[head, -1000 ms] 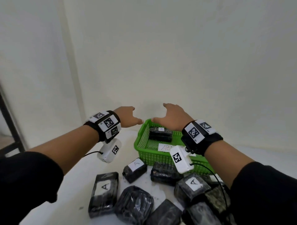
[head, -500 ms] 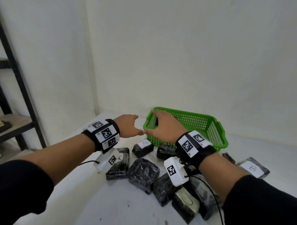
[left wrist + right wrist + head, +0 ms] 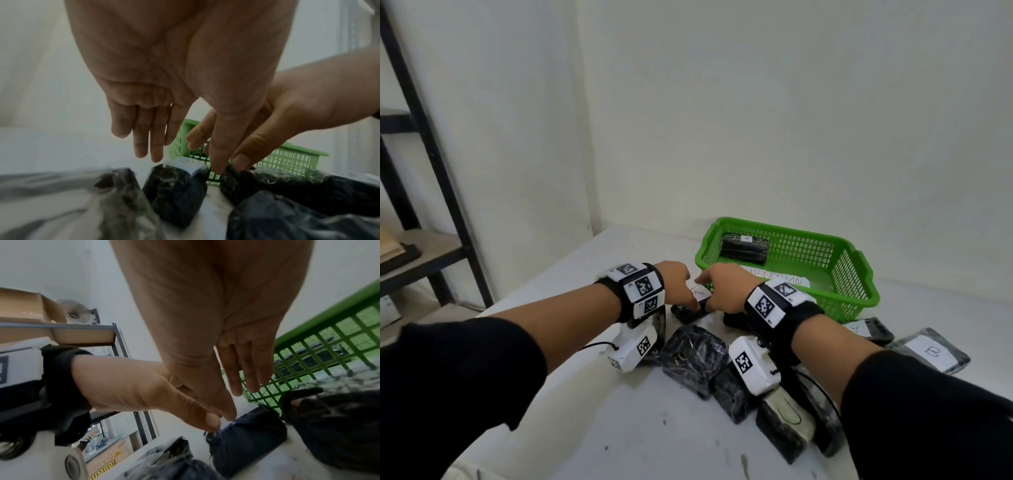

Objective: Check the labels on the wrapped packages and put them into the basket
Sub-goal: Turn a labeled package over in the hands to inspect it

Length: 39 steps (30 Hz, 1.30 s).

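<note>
The small A-labelled package [image 3: 697, 301] sits on the white table [image 3: 592, 411] just near-left of the green basket [image 3: 856, 284]. Left hand [image 3: 677, 281] and right hand [image 3: 726, 286] both reach down around it, fingers straight and relaxed, thumb tips at its edges. One wrapped package [image 3: 744, 247] already lies inside the basket.

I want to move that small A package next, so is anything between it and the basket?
Nothing visible blocks it. The A package lies on the table just outside the basket, near its left corner, with both the left hand and right hand at it. Only the basket's near wall must be cleared; one package sits inside at the far left.
</note>
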Motion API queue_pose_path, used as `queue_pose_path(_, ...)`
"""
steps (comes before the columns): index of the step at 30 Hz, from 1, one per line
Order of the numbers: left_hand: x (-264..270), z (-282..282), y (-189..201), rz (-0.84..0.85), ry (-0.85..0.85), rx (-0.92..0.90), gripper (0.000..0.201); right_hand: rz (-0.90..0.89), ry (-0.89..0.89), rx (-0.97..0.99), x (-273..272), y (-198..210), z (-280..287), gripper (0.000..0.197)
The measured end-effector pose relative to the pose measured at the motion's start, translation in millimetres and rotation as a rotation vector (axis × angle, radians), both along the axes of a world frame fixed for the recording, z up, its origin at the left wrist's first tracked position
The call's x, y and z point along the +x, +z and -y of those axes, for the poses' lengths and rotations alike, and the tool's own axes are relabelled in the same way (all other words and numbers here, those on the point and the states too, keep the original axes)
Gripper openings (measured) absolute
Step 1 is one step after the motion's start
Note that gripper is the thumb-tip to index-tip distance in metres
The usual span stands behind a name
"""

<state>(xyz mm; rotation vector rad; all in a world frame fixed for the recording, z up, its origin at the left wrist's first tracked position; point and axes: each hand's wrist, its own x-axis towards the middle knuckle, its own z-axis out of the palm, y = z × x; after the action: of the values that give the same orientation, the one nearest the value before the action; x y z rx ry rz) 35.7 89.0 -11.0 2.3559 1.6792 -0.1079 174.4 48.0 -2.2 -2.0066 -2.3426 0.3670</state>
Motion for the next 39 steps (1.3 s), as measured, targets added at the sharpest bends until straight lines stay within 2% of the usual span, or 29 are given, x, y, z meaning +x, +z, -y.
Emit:
queue_pose_path(5,12.6,-4.7,-9.1,-0.068,-0.028,0.007,0.054,0.073,0.028,-0.032,-0.8,-7.6,-12.4,0.059)
queue_pose_path(8,13.8,-8.3,-12.9,-0.02,0.007,0.009,0.035,0.075,0.025,-0.06,3.0,-10.8,-15.5,0.062)
queue_pose_path(15,0.5,-13.4,-6.1,0.086,0.014,-0.088,0.035,0.021,0.02,-0.047,10.1,-12.4,-16.7,0.068)
queue_pose_path(18,-5.2,-13.7,2.3,0.203,-0.011,-0.14,0.037,-0.056,0.016,-0.032,13.9,-12.9,-16.8,0.07)
queue_pose_path(24,-21.7,-8.3,24.2,0.484,-0.051,-0.175,0.021,-0.312,-0.029,0.022,33.0,-5.9,-6.6,0.051)
queue_pose_path(26,-26.1,-3.3,27.8,0.638,-0.069,-0.236,0.025,-0.452,-0.054,0.039,43.0,-0.2,-0.2,0.044)
queue_pose_path(31,-21.7,16.4,26.1,0.967,-0.125,-0.286,0.038,-0.986,-0.118,-0.024,70.2,8.2,24.0,0.034)
queue_pose_path(33,-9.5,22.8,22.4,1.092,-0.112,-0.281,0.038,-1.104,-0.117,-0.018,76.5,6.3,32.5,0.03)
queue_pose_path(36,13.7,31.5,16.7,1.19,-0.123,-0.292,0.039,-1.275,-0.119,0.024,82.9,4.1,44.1,0.028)
queue_pose_path(39,35.1,40.3,12.2,1.318,-0.118,-0.335,0.042,-1.321,-0.15,0.114,97.5,4.4,55.3,0.029)
